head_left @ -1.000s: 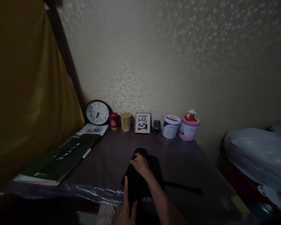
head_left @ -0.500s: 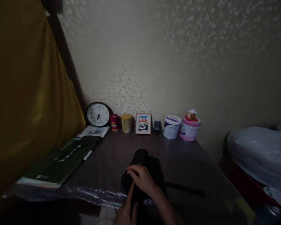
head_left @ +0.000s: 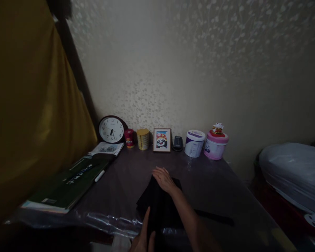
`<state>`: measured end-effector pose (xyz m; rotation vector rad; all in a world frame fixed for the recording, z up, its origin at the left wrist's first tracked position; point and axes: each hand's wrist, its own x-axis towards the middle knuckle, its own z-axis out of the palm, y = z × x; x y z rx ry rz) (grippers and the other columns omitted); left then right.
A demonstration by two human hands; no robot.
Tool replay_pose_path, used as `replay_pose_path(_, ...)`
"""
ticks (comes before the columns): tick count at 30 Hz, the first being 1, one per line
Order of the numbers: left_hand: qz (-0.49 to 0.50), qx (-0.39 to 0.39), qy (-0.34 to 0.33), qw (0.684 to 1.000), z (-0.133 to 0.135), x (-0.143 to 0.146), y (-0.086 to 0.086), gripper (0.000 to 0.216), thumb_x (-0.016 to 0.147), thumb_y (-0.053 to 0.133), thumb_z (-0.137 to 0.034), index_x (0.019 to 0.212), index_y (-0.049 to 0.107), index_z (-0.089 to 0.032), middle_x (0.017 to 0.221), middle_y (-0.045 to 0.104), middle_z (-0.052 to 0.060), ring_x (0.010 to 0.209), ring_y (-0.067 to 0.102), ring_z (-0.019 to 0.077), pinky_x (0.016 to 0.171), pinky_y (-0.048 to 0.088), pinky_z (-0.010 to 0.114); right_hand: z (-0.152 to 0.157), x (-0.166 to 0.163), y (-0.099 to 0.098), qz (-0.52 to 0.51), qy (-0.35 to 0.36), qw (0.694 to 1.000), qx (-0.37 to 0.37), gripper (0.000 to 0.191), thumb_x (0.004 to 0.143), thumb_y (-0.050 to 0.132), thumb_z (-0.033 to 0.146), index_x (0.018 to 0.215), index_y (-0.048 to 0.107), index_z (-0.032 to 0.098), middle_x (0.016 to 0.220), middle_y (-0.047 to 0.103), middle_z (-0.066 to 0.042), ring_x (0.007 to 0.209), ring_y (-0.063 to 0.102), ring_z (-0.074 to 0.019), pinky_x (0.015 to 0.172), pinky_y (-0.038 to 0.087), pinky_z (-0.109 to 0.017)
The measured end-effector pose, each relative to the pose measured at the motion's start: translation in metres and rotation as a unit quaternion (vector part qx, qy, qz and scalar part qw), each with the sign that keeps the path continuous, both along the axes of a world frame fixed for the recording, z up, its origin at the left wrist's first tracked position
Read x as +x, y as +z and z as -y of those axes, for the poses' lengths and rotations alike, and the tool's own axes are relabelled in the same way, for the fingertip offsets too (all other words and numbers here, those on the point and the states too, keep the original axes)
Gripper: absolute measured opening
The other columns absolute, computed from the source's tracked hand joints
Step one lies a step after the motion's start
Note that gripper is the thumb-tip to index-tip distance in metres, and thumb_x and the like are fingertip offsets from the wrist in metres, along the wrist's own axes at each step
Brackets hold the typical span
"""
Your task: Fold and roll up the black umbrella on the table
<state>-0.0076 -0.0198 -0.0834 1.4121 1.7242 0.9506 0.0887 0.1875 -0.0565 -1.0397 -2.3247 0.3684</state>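
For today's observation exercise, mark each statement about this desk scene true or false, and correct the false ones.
1. The right hand lies flat on the black cloth. True.
2. The clock stands at the right end of the row by the wall. False: it stands at the left end.
3. The panda picture stands between the gold tin and the white tub. True.
4. The left hand holds the pen. False: it rests by the cloth's near edge; the pen lies beside the green book.

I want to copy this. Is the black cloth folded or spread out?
Folded: the cloth lies as a narrow, compact shape under the right hand.
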Motion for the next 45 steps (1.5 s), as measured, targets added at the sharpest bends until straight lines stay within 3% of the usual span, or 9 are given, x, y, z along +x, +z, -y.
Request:
replay_pose_path(5,0.009,0.002,-0.005,1.0,-0.002,-0.001,-0.004,0.058,0.086,0.032,-0.031,0.14,0.018,-0.014,0.117,0.061,0.007,0.12,0.047,0.0177,0.1,0.036,0.03,0.016,-0.006,0.006,-0.006,-0.069,0.997,0.025,0.034,0.09,0.039,0.028,0.119,0.053,0.016,0.13,0.049,-0.009,0.126,0.034,-0.0183,0.107,0.017,-0.041)
replay_pose_path(12,-0.021,-0.072,-0.013,0.997,-0.002,-0.013,-0.027,0.061,0.083,0.037,-0.035,0.138,0.024,-0.011,0.13,0.05,0.011,0.123,0.043,0.0198,0.102,0.034,0.032,0.125,-0.008,0.016,-0.052,0.098,0.992,-0.06,0.03,0.091,0.036,0.029,0.097,0.065,0.025,0.103,0.067,-0.001,0.115,0.048,-0.0141,0.107,0.02,-0.038)
replay_pose_path(15,-0.03,-0.096,-0.031,0.994,-0.001,-0.013,-0.025,0.06,0.084,0.034,-0.035,0.137,0.024,-0.008,0.129,0.05,0.014,0.125,0.04,0.0207,0.103,0.031,0.034,0.144,0.01,0.02,-0.151,0.124,0.971,-0.138,0.032,0.091,0.034,0.03,0.101,0.064,0.026,0.107,0.065,0.0,0.106,0.054,-0.0122,0.097,0.037,-0.028)
replay_pose_path(18,0.019,-0.002,-0.043,0.999,0.001,-0.006,-0.013,0.057,0.089,0.026,-0.036,0.141,0.011,-0.018,0.139,0.039,0.008,0.123,0.043,0.0168,0.103,0.032,0.033,0.129,0.045,0.009,-0.255,-0.037,0.953,-0.159,0.033,0.088,0.037,0.037,0.101,0.063,0.022,0.107,0.064,-0.005,0.102,0.057,-0.0165,0.091,0.042,-0.029)
replay_pose_path(21,0.031,0.038,0.001,0.999,0.002,0.001,-0.003,0.055,0.089,0.026,-0.036,0.14,0.015,-0.021,0.138,0.041,0.006,0.122,0.044,0.0174,0.102,0.034,0.035,0.102,0.082,-0.011,-0.26,-0.226,0.927,-0.15,0.038,0.08,0.042,0.043,0.097,0.062,0.017,0.101,0.065,-0.011,0.098,0.059,-0.0235,0.091,0.041,-0.038)
replay_pose_path(23,0.026,0.031,0.004,0.999,0.003,0.003,0.0,0.055,0.088,0.025,-0.038,0.14,0.015,-0.021,0.137,0.042,0.006,0.124,0.042,0.0171,0.103,0.033,0.035,0.09,0.099,-0.022,-0.257,-0.257,0.917,-0.162,0.039,0.077,0.043,0.045,0.095,0.062,0.016,0.097,0.066,-0.011,0.094,0.06,-0.0246,0.088,0.043,-0.038)
replay_pose_path(29,0.034,0.011,-0.029,0.999,0.003,-0.001,0.004,0.058,0.088,0.025,-0.04,0.141,0.011,-0.019,0.141,0.036,0.006,0.127,0.036,0.0158,0.106,0.029,0.032,0.078,0.105,-0.023,-0.299,-0.25,0.896,-0.213,0.039,0.072,0.045,0.05,0.083,0.064,0.017,0.079,0.067,-0.007,0.08,0.062,-0.0229,0.075,0.047,-0.034)
replay_pose_path(37,0.032,0.006,-0.026,0.999,0.004,0.0,0.005,0.056,0.09,0.024,-0.037,0.141,0.009,-0.02,0.14,0.038,0.007,0.126,0.038,0.0154,0.105,0.029,0.033,0.072,0.091,-0.012,-0.334,-0.203,0.872,-0.293,0.043,0.072,0.05,0.051,0.089,0.062,0.015,0.085,0.068,-0.008,0.084,0.062,-0.023,0.072,0.048,-0.031)
replay_pose_path(45,0.034,0.029,-0.01,0.999,0.005,0.005,0.005,0.054,0.09,0.024,-0.035,0.141,0.012,-0.02,0.138,0.04,0.007,0.125,0.04,0.0157,0.104,0.031,0.033,0.064,0.072,-0.001,-0.335,-0.142,0.887,-0.284,0.038,0.072,0.053,0.046,0.094,0.061,0.016,0.091,0.067,-0.009,0.089,0.062,-0.0247,0.076,0.048,-0.036)
